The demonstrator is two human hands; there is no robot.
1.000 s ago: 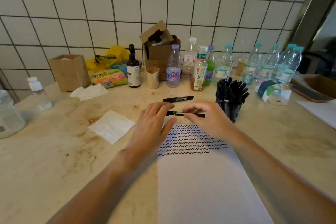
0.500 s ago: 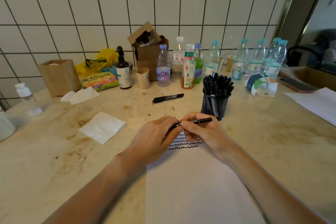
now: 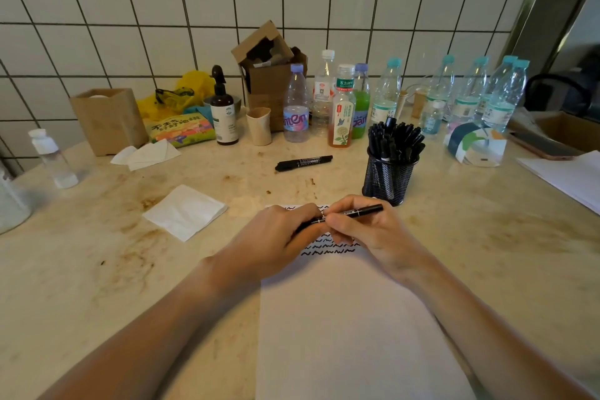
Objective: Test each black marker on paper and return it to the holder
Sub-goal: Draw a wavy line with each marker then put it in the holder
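Both hands hold one thin black marker [image 3: 360,212] level above the top of the white paper [image 3: 350,328]. My left hand [image 3: 276,237] grips its left end, and my right hand [image 3: 367,230] grips its middle. The marker's right end sticks out towards the black mesh holder [image 3: 388,178], which is packed with several black markers. Rows of black squiggles [image 3: 328,250] show on the paper under my hands. A second, thicker black marker [image 3: 303,163] lies capped on the counter behind my hands.
A folded white napkin [image 3: 185,212] lies left of the paper. Several bottles [image 3: 342,107], a cardboard box [image 3: 272,75], a paper cup [image 3: 259,125] and a brown box [image 3: 108,120] line the tiled wall. More white sheets [image 3: 568,175] sit at the right edge.
Both hands have lifted the thin marker off the counter and drawn it back over the paper. The left hand has closed on its left end.
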